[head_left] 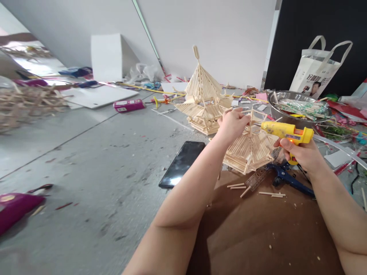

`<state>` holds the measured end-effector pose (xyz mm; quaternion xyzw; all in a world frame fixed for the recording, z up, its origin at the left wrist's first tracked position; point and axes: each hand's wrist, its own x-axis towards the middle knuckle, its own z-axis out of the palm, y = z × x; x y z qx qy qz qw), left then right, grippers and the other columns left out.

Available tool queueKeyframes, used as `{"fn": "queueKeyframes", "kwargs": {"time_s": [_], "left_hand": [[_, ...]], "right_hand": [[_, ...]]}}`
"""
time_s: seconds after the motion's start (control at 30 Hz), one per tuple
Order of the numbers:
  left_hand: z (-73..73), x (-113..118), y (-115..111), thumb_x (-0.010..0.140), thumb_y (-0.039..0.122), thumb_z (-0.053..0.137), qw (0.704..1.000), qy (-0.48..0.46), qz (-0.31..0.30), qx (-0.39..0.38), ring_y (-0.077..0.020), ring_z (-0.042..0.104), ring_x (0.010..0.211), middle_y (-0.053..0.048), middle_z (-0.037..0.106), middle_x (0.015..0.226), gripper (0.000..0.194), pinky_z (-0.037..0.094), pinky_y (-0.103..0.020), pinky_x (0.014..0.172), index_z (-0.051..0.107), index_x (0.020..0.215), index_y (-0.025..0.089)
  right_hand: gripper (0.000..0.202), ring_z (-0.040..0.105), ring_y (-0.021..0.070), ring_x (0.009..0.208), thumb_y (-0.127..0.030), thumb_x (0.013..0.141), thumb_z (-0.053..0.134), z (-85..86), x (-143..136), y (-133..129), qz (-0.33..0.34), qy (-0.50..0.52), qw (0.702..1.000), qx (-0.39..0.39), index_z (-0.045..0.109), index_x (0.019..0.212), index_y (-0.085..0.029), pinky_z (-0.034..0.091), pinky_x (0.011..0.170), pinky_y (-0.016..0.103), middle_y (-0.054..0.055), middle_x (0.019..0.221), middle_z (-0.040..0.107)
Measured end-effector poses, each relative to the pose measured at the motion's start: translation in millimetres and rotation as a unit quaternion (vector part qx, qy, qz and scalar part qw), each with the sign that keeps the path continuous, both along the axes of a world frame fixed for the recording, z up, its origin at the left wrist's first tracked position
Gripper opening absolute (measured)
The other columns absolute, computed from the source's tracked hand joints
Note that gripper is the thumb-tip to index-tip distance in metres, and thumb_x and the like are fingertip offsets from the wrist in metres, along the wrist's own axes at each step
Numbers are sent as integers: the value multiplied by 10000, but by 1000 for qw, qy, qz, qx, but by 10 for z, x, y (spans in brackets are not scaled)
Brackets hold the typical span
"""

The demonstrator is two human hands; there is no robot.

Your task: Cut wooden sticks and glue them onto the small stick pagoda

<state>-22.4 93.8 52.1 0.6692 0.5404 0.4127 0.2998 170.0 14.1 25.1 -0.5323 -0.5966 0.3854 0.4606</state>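
My right hand (301,152) grips a yellow hot glue gun (282,130), whose nozzle points left at the upper part of a stick roof model (248,149). This model is made of thin pale wooden sticks fanned out in layers. My left hand (233,123) reaches to its upper left side, fingers bent and closed; what lies between the fingertips is hidden. Just behind it stands a taller stick pagoda (203,88) with a pointed top. A clear glue stick (341,147) trails out of the gun's rear.
A black phone (182,164) lies left of my forearm. Blue-handled pliers (289,179), a clear ruler (256,179) and loose sticks (271,194) lie in front of the model. A metal bowl (272,109) and a white bag (312,72) stand at right.
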Motion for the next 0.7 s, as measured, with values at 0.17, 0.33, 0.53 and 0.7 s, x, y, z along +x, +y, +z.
{"fn": "queueKeyframes", "kwargs": {"time_s": [0.17, 0.33, 0.53, 0.7], "left_hand": [[1, -5, -2, 720, 276, 477, 1000, 19, -9, 10, -228, 443, 1163, -37, 659, 1019, 235, 299, -398, 984, 588, 532, 190], [-2, -14, 0, 723, 280, 482, 1000, 19, -13, 16, -235, 436, 1175, -50, 647, 1064, 237, 297, -409, 982, 595, 537, 185], [-7, -19, 6, 718, 281, 464, 999, 24, -15, 15, -234, 432, 1182, -43, 669, 975, 233, 276, -420, 1001, 607, 554, 195], [-1, -17, 7, 714, 271, 470, 1000, 22, -18, 13, -241, 443, 1172, -50, 674, 955, 228, 268, -428, 1003, 606, 550, 192]], "right_hand": [[339, 435, 99, 394, -532, 677, 622, -57, 2, 27, -2, -6, 1000, -5, 580, 704, -197, 346, 373, 248, -25, 467, 493], [311, 448, 100, 391, -511, 665, 645, 57, 55, 24, -28, -27, 999, -3, 602, 792, -231, 374, 376, 266, -3, 575, 573], [294, 446, 93, 386, -490, 666, 652, 132, 70, 14, -45, -22, 999, 2, 596, 811, -241, 379, 366, 279, 20, 690, 629], [293, 433, 78, 367, -475, 660, 665, 136, 62, 13, -39, 10, 999, 9, 587, 807, -234, 358, 356, 263, 16, 673, 635]]}}
